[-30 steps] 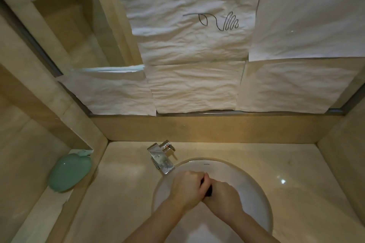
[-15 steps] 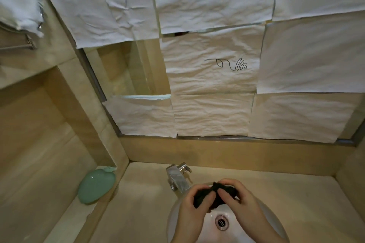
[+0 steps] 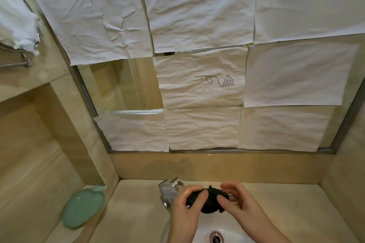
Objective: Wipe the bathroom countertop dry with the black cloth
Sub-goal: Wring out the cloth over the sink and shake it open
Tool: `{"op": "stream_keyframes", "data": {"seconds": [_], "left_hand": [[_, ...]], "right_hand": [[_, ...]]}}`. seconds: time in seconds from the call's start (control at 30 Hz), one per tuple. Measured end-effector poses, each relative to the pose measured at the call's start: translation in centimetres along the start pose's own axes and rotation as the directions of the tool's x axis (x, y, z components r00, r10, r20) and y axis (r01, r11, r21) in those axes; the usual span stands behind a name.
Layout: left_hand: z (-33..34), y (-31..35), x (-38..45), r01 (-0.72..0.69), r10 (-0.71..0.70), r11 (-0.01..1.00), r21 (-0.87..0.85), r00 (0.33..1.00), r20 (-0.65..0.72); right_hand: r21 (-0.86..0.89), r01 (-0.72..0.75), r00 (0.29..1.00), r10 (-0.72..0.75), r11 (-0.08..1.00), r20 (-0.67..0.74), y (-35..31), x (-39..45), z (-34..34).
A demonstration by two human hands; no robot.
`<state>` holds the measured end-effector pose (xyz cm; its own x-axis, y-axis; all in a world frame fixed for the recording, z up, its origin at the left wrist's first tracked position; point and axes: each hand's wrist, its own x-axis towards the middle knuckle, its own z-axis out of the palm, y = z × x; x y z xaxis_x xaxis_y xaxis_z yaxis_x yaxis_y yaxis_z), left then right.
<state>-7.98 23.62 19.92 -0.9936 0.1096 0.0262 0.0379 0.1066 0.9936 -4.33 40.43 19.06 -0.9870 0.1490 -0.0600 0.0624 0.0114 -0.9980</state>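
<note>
1. The left hand (image 3: 186, 210) and right hand (image 3: 240, 203) both pinch a bunched black cloth (image 3: 209, 200) between fingers and thumbs.
2. The cloth hangs above the white round basin (image 3: 227, 229), over its back rim.
3. Just left of the grip stands a chrome square faucet (image 3: 167, 191).
4. The beige stone countertop (image 3: 136, 209) spreads to either side.
</note>
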Motion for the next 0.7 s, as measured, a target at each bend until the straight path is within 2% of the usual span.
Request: {"op": "stream_keyframes", "data": {"seconds": [0.13, 0.23, 0.3, 0.4, 0.47, 0.57, 0.63, 0.7], "left_hand": [[-0.3, 1.0, 0.6, -0.043, 0.04, 0.998, 0.048, 0.997, 0.063], [-0.5, 1.6, 0.7, -0.043, 0.033, 0.997, 0.068, 0.99, 0.138], [-0.6, 2.1, 0.5, -0.077, 0.063, 0.992, 0.104, 0.989, 0.132], [-0.8, 3.3, 0.1, -0.167, 0.153, 0.974, 0.151, 0.983, 0.101], [-0.9, 4.1, -0.1, -0.207, 0.189, 0.969, 0.136, 0.973, 0.135], [-0.8, 5.2, -0.6, -0.169, 0.139, 0.978, 0.125, 0.966, 0.22], [-0.8, 5.5, -1.0, -0.144, 0.112, 0.982, 0.124, 0.965, 0.237], [-0.7, 5.8, -1.2, -0.122, 0.101, 0.989, 0.087, 0.97, 0.22]], "right_hand": [[-0.104, -0.011, 0.997, 0.019, 0.994, 0.072, -0.9, 0.0, -0.1], [-0.224, 0.071, 0.997, -0.068, 0.972, 0.021, -2.1, 0.0, -0.6], [-0.287, 0.13, 0.992, -0.123, 0.949, 0.043, -2.6, -0.3, -0.7], [-0.311, 0.184, 0.983, -0.166, 0.932, 0.083, -3.0, -0.8, -0.6], [-0.305, 0.198, 0.979, -0.172, 0.931, 0.112, -3.6, -1.0, -0.6], [-0.365, 0.179, 0.973, -0.109, 0.914, 0.202, -4.9, -1.0, -0.6], [-0.426, 0.216, 0.966, -0.129, 0.878, 0.224, -5.2, -1.1, -0.7], [-0.418, 0.243, 0.964, -0.17, 0.876, 0.204, -5.4, -1.3, -0.8]]}}
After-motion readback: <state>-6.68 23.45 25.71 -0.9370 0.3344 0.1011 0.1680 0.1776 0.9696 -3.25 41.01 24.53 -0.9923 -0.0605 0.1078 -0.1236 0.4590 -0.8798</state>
